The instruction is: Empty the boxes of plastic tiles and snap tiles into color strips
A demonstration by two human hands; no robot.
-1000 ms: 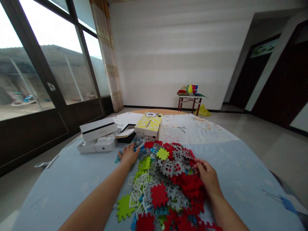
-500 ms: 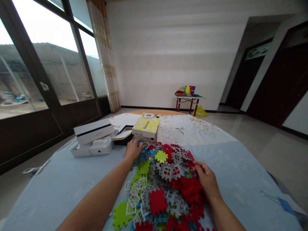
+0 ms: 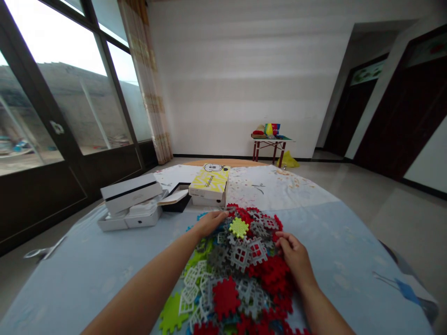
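Observation:
A heap of toothed plastic building pieces lies in front of me, with a red square piece (image 3: 226,297), a yellow-green piece (image 3: 239,227), grey window-shaped pieces (image 3: 240,255) and white lattice pieces (image 3: 189,294). My left hand (image 3: 210,222) reaches across the far left of the heap, fingers stretched out over the pieces, fingertips by its far edge. Along the right edge, my right hand (image 3: 293,253) has its fingers bent and pinched at a red building piece (image 3: 275,236). Much of that piece is hidden among the others.
A yellow-and-white box (image 3: 209,182) stands just beyond the heap. To its left are an open black box (image 3: 176,204) and white boxes (image 3: 131,193), stacked askew. A patterned cloth (image 3: 335,260) covers the round table. Farther back stands a small table (image 3: 272,139) with colourful items.
My left hand has moved right over the far side of the heap, now covering blue and grey pieces there. My right hand stays at the right edge. The view has shifted slightly.

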